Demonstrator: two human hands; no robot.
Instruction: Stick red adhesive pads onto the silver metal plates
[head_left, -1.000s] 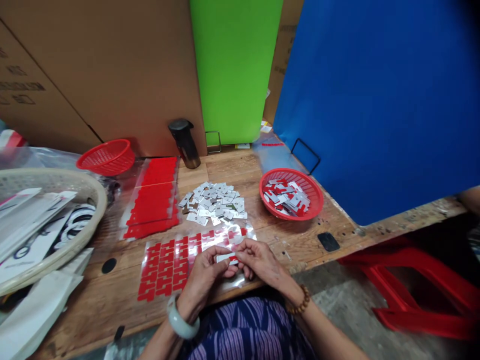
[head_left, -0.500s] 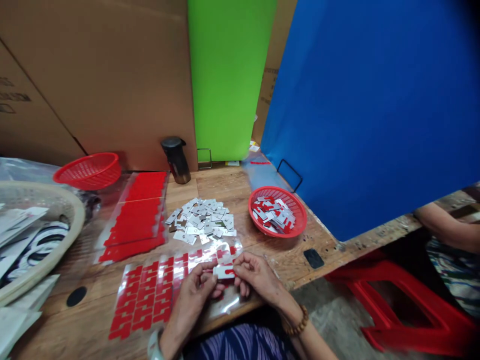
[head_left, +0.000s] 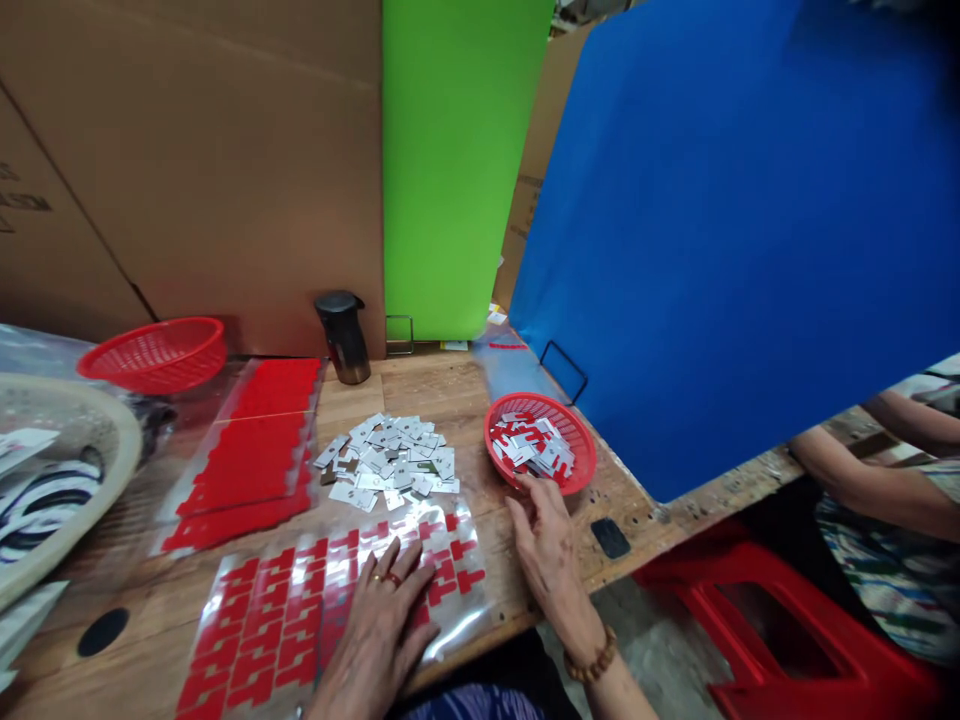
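My left hand [head_left: 381,605] lies flat with spread fingers on a clear sheet of red die-cut stickers [head_left: 302,595]; a ring shows on one finger. My right hand [head_left: 546,540] is at the near rim of a red plastic basket [head_left: 585,470], thumb apart from the fingers, nothing visible in its grasp. Small metal plates with red stickers [head_left: 536,445] fill the basket's bottom. Left of the basket, beyond the sheet, is a loose pile of bare silver metal plates [head_left: 394,460].
Stacked red sticker sheets [head_left: 255,440] lie to the left, near an empty red basket [head_left: 154,355] and a large pale tub [head_left: 120,450]. A dark tumbler [head_left: 343,335] stands behind. Green [head_left: 457,170] and blue [head_left: 720,240] panels rise at the back. Another person's arm [head_left: 862,475] shows at right.
My hands have parted. The plate they held between them is no longer seen in them. My right hand moved to the basket, and my left came down flat on the sticker sheet.
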